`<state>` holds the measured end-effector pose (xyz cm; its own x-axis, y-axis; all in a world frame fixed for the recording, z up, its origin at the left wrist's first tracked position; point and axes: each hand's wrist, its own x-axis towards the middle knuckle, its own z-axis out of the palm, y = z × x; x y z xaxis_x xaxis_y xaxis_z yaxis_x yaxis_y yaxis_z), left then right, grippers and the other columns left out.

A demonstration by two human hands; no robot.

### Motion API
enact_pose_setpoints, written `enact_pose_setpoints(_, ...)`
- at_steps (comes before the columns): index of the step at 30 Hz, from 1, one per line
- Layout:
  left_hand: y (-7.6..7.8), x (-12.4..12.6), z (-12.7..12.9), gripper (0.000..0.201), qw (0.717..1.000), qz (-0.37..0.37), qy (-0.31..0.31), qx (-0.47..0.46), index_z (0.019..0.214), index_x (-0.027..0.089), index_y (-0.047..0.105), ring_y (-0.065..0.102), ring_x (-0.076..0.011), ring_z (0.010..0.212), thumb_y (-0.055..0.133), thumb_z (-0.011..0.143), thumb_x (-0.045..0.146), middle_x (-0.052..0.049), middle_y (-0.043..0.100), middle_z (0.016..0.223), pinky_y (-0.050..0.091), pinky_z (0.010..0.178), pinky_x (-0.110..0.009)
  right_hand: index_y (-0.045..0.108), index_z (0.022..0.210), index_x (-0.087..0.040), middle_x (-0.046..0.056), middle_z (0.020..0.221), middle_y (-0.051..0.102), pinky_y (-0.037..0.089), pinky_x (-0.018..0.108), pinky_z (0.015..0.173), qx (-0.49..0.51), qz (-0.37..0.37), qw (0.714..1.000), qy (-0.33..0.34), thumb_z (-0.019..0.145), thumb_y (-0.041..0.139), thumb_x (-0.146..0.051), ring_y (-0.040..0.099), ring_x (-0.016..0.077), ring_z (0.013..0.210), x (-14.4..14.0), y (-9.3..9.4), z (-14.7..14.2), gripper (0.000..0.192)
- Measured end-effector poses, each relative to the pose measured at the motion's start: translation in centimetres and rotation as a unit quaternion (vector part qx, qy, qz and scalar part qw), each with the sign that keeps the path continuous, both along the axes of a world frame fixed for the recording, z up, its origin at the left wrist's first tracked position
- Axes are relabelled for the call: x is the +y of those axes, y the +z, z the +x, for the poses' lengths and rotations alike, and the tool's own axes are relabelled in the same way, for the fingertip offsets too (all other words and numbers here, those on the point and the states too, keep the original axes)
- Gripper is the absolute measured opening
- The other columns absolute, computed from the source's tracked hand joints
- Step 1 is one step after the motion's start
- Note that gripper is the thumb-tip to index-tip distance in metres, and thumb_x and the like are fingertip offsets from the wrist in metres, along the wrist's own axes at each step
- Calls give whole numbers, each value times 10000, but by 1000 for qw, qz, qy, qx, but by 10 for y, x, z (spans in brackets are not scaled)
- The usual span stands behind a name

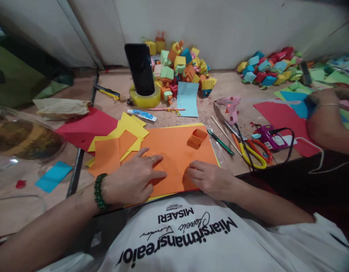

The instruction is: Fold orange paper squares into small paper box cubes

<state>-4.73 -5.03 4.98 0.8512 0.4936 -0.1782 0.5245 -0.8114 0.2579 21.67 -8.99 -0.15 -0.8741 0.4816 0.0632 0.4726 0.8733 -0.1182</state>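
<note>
My left hand (pixel 135 177), with a green bead bracelet (pixel 100 191) at the wrist, lies on an orange paper sheet (pixel 174 151), its fingers spread apart and nothing in them. My right hand (pixel 210 177) rests at the right side of the same sheet, fingers curled and pressed together; whatever they hold, if anything, is hidden. On the sheet's upper right stands a small folded orange paper box (pixel 197 138), apart from both hands. Cut orange pieces (pixel 107 151) and yellow pieces (pixel 132 126) overlap at the sheet's left, beyond my left hand.
A phone (pixel 139 70) stands in a yellow tape roll (pixel 145 99). Behind are piles of folded paper shapes (pixel 180 62). A pink glue gun (pixel 231 107), green pen (pixel 220 142) and yellow-handled scissors (pixel 254 160) lie to the right. Another person's hand (pixel 324 104) is at far right.
</note>
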Motion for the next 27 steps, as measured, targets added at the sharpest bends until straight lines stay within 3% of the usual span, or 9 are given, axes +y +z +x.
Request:
enact_pose_setpoints(4,-6,-6,9,482,1000,25,11,-6,1222,278,615,623,-265,997,510,761,184,-115,634,1145,327,1050,-535,664,909,-151,78,881,650,455,348,766,7,18,1000,-16,948,485,-131,525,191,867,-7,2,6,184)
enact_pose_setpoints(8,-6,-18,15,360,997,78,23,1,1146,227,660,585,-322,1112,532,816,292,-165,618,1203,321,1053,-573,656,837,-139,75,845,644,455,336,717,1,33,999,-11,935,508,-137,520,190,808,-8,0,5,177)
enact_pose_setpoints(12,-7,-31,-2,323,990,131,40,17,1102,193,679,562,-347,1164,507,846,286,-183,614,1250,368,1013,-582,648,850,-156,66,840,648,452,321,714,18,31,999,-25,951,456,-118,525,181,795,-8,-1,9,220)
enact_pose_setpoints(18,-29,-45,-27,367,989,135,62,-17,1178,128,652,557,-325,1177,448,897,247,-173,631,1258,393,1027,-518,629,861,-150,54,743,618,406,295,623,25,36,998,-41,918,444,-60,491,172,699,1,13,-10,213)
enact_pose_setpoints(22,-30,-47,-17,396,987,143,55,-37,1162,84,661,610,-325,1054,466,866,261,-198,673,1144,427,995,-518,605,1080,-139,68,826,628,372,297,582,-15,30,999,12,930,497,-135,486,179,730,11,20,-42,185)
enact_pose_setpoints(27,-23,-47,-10,391,982,174,51,-46,1101,69,688,635,-319,1001,434,873,259,-205,696,1080,443,978,-526,625,1000,-119,86,939,623,411,323,663,-40,2,996,82,936,533,-188,486,200,833,18,11,-56,132)
